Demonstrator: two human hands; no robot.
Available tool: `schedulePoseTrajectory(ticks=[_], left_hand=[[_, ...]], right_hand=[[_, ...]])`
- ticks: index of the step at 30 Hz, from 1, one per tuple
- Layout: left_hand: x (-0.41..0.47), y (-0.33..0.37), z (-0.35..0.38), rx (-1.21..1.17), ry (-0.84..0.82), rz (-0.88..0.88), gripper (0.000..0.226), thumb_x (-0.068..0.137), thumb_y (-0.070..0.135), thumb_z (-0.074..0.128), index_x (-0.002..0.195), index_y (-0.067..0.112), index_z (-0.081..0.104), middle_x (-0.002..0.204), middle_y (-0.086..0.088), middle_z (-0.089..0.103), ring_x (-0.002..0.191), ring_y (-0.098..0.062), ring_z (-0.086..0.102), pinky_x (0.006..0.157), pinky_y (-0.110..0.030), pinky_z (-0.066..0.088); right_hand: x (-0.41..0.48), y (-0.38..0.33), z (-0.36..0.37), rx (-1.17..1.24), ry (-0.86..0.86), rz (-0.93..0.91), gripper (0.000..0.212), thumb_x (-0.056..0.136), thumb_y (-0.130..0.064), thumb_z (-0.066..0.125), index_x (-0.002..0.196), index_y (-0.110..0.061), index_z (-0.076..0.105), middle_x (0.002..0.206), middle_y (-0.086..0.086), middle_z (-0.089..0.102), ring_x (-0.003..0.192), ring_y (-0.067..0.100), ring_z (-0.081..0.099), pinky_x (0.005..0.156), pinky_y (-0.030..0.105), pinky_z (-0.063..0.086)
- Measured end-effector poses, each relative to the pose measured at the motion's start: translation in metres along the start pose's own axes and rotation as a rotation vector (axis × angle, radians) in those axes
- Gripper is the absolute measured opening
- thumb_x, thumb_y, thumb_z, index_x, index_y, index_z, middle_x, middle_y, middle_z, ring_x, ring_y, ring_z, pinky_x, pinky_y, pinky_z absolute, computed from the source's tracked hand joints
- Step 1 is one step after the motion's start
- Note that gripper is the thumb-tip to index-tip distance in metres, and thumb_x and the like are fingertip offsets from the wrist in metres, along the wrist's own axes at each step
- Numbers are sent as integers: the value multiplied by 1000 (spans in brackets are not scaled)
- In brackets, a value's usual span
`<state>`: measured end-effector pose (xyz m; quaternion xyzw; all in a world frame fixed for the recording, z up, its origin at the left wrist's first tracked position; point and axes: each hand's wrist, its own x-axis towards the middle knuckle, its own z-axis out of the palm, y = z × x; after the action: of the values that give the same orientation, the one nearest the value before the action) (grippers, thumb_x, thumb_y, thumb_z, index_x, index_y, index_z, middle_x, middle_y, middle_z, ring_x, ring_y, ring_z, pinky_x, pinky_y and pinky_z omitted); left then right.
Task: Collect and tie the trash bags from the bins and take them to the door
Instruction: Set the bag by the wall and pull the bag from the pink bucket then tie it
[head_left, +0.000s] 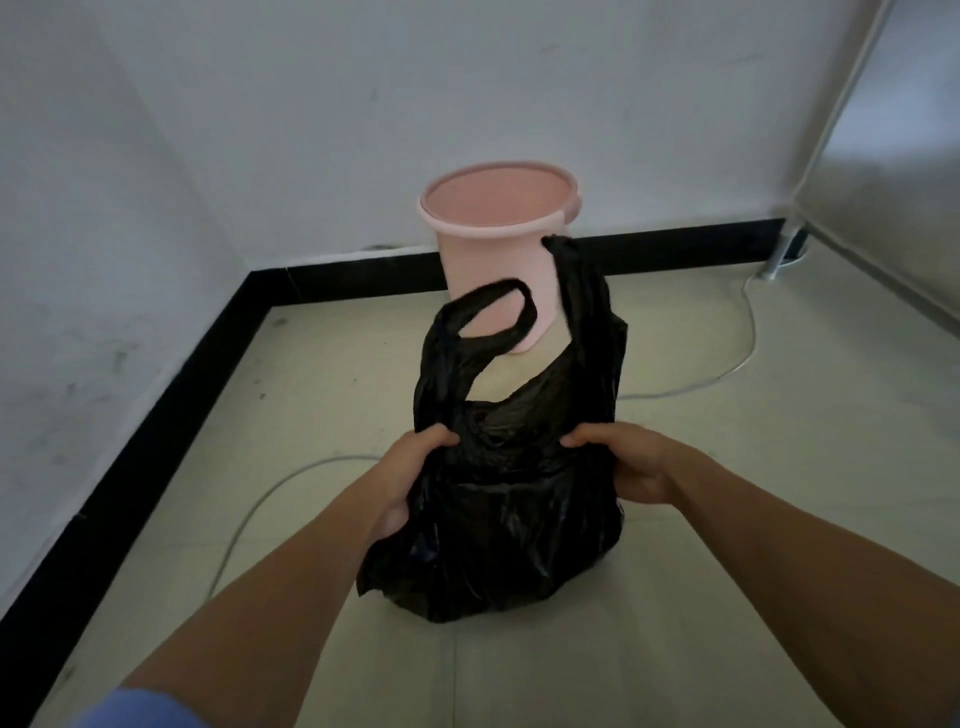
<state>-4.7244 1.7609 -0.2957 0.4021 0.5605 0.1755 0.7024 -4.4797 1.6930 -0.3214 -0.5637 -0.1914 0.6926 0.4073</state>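
Observation:
A black plastic trash bag (509, 525) stands on the floor in the middle of the view, its two loop handles sticking up untied. My left hand (410, 478) grips the bag's left side near its mouth. My right hand (628, 462) grips the right side at the same height. Behind the bag stands a pink bin (493, 249) with no liner in it, close to the far wall.
White walls meet in a corner at the left, with a black baseboard (156, 426) along the floor. A white cable (737, 358) runs across the tiles behind the bag. A metal cabinet (883, 171) on a leg stands at the right.

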Motion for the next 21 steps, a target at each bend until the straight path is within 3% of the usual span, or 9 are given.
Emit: schedulePoseTrajectory(ticks=[2,4,6,8,10,13,17,21], left_hand=[[-6,-2,-4,49,-14,53,36,80,6,68,115,10,64,110,-17,71,104,-35,65,94,-44,51],[-7,-7,-6,199,99,124,36,72,0,77,106,10,68,102,-14,72,93,-31,68,85,-37,54],[-2,-11,-6,321,291,246,24,72,11,82,93,8,72,91,-12,74,84,-27,70,80,-36,56],[1,-9,-2,326,388,341,18,79,20,76,90,6,73,89,-13,73,85,-29,70,82,-42,57],[-3,-5,7,292,399,353,23,87,28,67,91,5,70,92,-13,73,88,-29,69,85,-43,56],[-2,-1,14,217,368,306,32,93,33,58,101,4,68,96,-11,71,89,-28,67,87,-38,54],[3,0,18,132,351,317,30,97,24,53,113,2,65,106,-13,70,95,-29,66,89,-38,52],[-1,10,22,-242,270,245,27,97,15,51,118,0,60,111,-15,68,98,-30,66,86,-38,51]], right_hand=[[-6,-1,-3,-141,4,-6,36,82,7,62,118,1,65,119,18,69,113,34,64,99,41,49],[-8,0,-6,-383,145,-81,42,74,4,76,115,1,67,117,17,69,106,33,66,98,42,50],[-7,3,-7,-519,302,-192,46,71,-13,85,112,0,69,109,12,71,98,30,67,90,36,51],[-9,4,-3,-503,344,-260,47,74,-31,84,110,-3,71,102,10,71,90,25,68,83,33,51],[-13,4,5,-534,360,-305,46,79,-42,77,106,-5,72,97,8,71,82,17,66,79,30,50],[-18,-2,16,-609,387,-386,47,84,-50,69,105,-7,72,96,6,71,86,19,67,80,32,51],[-23,-14,29,-332,378,-462,35,88,-34,70,106,-4,71,87,2,73,79,16,69,67,24,52],[-24,-16,38,-32,342,-426,27,87,-18,71,107,-1,70,91,7,74,77,19,71,63,22,56]])
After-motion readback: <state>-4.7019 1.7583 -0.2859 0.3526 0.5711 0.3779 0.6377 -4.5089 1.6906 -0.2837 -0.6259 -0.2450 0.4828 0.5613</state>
